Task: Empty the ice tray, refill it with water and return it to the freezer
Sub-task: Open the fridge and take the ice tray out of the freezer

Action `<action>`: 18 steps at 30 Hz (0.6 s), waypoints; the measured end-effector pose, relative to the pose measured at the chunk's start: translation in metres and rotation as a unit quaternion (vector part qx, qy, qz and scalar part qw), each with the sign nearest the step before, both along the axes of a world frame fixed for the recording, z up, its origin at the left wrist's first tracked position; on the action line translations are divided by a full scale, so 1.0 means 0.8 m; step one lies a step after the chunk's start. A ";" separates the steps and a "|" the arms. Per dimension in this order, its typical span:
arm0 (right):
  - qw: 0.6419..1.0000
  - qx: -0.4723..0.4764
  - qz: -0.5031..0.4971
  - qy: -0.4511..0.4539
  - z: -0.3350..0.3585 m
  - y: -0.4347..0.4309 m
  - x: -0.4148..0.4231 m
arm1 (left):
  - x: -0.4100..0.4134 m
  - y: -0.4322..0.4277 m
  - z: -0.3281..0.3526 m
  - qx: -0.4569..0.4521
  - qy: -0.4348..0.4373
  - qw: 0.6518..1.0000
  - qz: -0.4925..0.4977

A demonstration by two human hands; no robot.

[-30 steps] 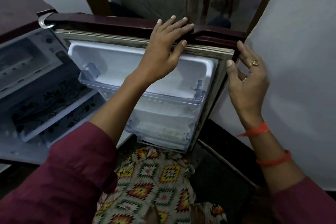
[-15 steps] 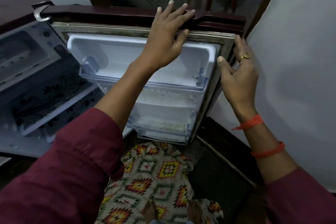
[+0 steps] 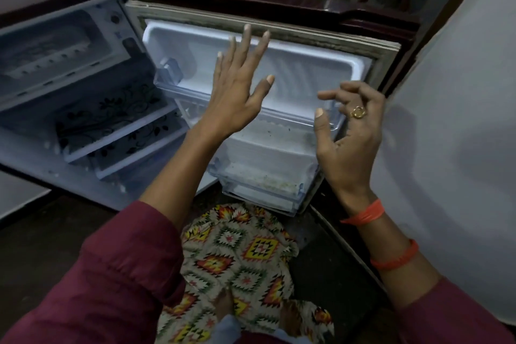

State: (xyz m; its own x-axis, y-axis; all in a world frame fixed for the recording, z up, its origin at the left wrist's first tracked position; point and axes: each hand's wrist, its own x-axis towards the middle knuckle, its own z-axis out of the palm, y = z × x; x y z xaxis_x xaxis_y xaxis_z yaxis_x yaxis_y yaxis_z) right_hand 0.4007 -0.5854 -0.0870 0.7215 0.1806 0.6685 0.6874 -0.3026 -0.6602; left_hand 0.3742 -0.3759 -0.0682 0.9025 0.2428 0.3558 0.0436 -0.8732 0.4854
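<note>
My left hand (image 3: 237, 98) is spread, fingers straight, holding nothing. My right hand (image 3: 349, 137) hangs loosely curled and is also empty. Neither grips the door (image 3: 307, 72), so I judge it could swing into the wall (image 3: 460, 92) just beside it, or drift shut on my wrists. Its liner is smooth white plastic, with 1 clear rounded rail (image 3: 284, 120) between my hands and a grimy ribbed gasket (image 3: 321, 39). I cannot see the ice tray. Likely it sits in the blurred freezer box (image 3: 55, 45), where frost could make it stick.

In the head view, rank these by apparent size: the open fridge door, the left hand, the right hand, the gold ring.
1. open fridge door
2. left hand and right hand: look alike, so not ranked
3. gold ring
</note>
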 end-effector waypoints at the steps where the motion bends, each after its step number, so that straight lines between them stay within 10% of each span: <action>1: 1.000 -0.008 0.021 0.004 -0.003 0.007 -0.007 | -0.016 0.008 -0.006 -0.011 0.007 1.000 0.016; 18: 0.942 -0.148 0.256 0.157 -0.078 0.273 -0.082 | -0.233 0.238 -0.067 -0.192 -0.015 0.959 0.208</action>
State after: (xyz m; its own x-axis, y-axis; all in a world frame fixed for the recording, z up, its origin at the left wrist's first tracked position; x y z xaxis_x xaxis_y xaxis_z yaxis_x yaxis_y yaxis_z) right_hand 0.3353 -0.3671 -0.1498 0.6431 0.7036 0.3022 0.5785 -0.1879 -0.7937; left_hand 0.1881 -0.1859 -0.1219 0.6903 0.6976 0.1918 0.3303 -0.5397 0.7744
